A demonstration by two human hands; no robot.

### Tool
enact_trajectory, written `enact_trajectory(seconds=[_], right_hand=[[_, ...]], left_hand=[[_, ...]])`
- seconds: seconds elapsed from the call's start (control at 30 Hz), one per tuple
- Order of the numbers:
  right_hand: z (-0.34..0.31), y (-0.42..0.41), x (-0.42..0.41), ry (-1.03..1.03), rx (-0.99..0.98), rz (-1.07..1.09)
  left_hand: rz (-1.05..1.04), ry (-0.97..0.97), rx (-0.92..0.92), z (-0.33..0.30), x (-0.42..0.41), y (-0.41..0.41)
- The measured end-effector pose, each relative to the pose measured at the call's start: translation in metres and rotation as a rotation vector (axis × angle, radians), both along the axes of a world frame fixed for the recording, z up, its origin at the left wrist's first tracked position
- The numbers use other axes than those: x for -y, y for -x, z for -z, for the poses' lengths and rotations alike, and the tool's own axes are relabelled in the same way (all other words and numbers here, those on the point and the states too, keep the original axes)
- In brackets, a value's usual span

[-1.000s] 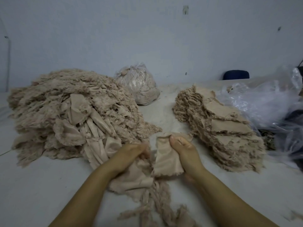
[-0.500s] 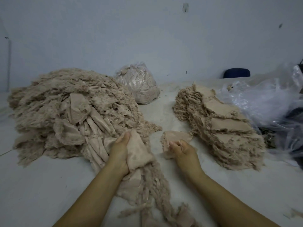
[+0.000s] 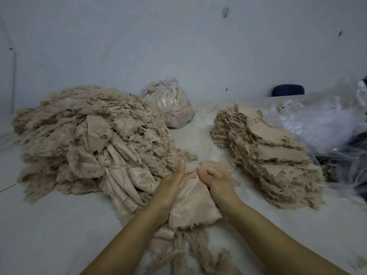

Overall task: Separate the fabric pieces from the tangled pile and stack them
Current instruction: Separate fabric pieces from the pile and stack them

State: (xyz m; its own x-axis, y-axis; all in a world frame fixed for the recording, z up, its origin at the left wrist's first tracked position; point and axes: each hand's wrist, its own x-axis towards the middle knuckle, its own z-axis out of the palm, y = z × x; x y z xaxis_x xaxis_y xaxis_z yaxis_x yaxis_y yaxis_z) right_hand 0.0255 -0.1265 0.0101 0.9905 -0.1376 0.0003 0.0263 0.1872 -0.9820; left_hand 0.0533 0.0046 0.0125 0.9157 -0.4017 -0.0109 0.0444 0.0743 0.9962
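Observation:
A big tangled pile of beige frayed fabric [image 3: 83,139] fills the left of the table. On the right lies a slanted stack of flat beige pieces [image 3: 270,157]. Between them, close to me, both hands pinch the top edge of one beige fabric piece [image 3: 193,203]. My left hand [image 3: 170,187] grips its left side, thumb pointing up. My right hand [image 3: 216,181] is curled over its right side. A small flat piece [image 3: 224,165] lies just behind my right hand. Frayed strands [image 3: 190,251] trail from under the held piece toward me.
A clear bag stuffed with beige fabric [image 3: 168,104] stands at the back centre. Crumpled clear plastic sheeting [image 3: 321,124] covers the right side. A dark blue chair back [image 3: 288,90] shows beyond the table's far edge. The pale table top [image 3: 49,235] is bare at lower left.
My right hand set a piece down behind it. My left hand lifted another piece off the pile's edge, and both hands have come together on it.

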Motion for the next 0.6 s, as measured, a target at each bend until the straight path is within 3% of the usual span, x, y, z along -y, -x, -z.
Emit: enact_trajectory(seconds=[0.13, 0.27, 0.43, 0.6], right_hand=[[0.002, -0.003, -0.002, 0.116, -0.006, 0.064], [0.008, -0.002, -0.012, 0.272, 0.003, 0.031], [0.005, -0.022, 0.001, 0.264, 0.113, 0.257], [-0.006, -0.045, 0.034, 0.433, 0.162, 0.44]], left_hand=[[-0.069, 0.08, 0.003, 0.003, 0.0, -0.003], [-0.125, 0.026, 0.06, 0.005, 0.001, -0.003], [0.067, -0.109, 0.101, 0.009, 0.003, 0.0], [-0.089, -0.084, 0.042, 0.011, -0.004, -0.009]])
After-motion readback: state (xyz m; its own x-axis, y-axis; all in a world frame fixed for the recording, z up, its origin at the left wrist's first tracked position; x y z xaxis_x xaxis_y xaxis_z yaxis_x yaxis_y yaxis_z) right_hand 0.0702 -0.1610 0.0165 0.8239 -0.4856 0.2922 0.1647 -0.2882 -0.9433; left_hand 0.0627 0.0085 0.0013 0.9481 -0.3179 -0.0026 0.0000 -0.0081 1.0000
